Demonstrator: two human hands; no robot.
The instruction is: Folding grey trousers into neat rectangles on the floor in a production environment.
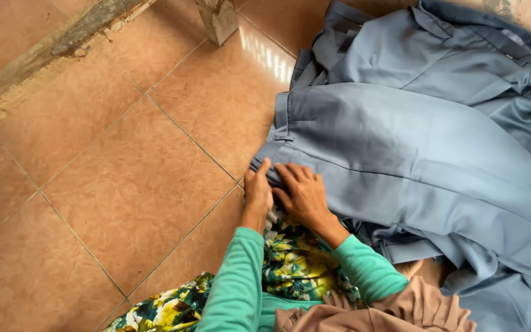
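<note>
Nearest the camera: a fold of tan cloth point(394, 310) at the bottom edge, cut off by the frame. Beside it, a green and yellow floral fabric point(293, 261) over the lap, partly covered by two teal sleeves point(238, 283).

Left hand point(257, 190): on the near corner of the grey-blue trousers point(401, 160), thumb up along the waistband edge, fingers curled down onto the cloth. Whether they pinch the fabric or only press it cannot be told; the fingertips are tucked out of sight.

Right hand point(304, 193): just beside the left, nearly touching it, fingers spread and lying flat on the trousers, palm down, clamped on nothing.

Trousers lie spread on the floor, right of centre, waistband with a belt loop facing left. Their lower part is crumpled at the right and runs out of frame.

Behind them, a second grey-blue garment point(437, 55), rumpled, with a collar-like fold; a small pale label point(514, 37) near its top right, too small to make out.

Left side: terracotta floor tiles point(93, 166). Far top: a worn post base point(218, 18) and a weathered strip point(44, 55) along the tiles, both cut off.
</note>
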